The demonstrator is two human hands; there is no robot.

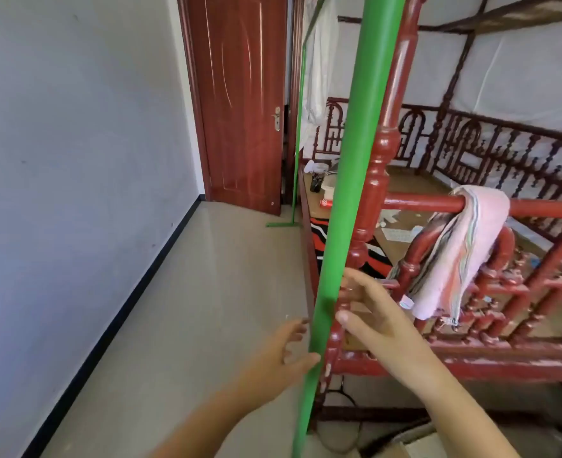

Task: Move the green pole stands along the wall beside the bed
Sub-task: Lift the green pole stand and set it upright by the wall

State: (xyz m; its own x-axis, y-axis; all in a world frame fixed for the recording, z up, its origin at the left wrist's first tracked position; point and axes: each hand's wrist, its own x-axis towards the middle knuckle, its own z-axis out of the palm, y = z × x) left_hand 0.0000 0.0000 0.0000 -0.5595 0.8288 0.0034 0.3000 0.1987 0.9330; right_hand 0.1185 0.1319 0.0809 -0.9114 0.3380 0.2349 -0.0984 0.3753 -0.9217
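Note:
A thick green pole (349, 180) stands upright right in front of me, against the corner post of the red bed (382, 153). My left hand (283, 355) sits on the pole's left side with fingers spread, its thumb touching the pole. My right hand (372, 312) is on the right side, fingers apart, thumb near the pole, not closed around it. A second, thinner green pole stand (298, 133) rises farther off beside the bed near the door, with a flat green foot (281, 224) on the floor.
A red wooden door (240, 100) stands ajar at the back. The white wall (74, 160) runs along the left with a black skirting. A pink towel (455, 252) hangs over the bed rail. The tiled floor (207, 292) lies between wall and bed. A cable (342, 408) lies under the bed corner.

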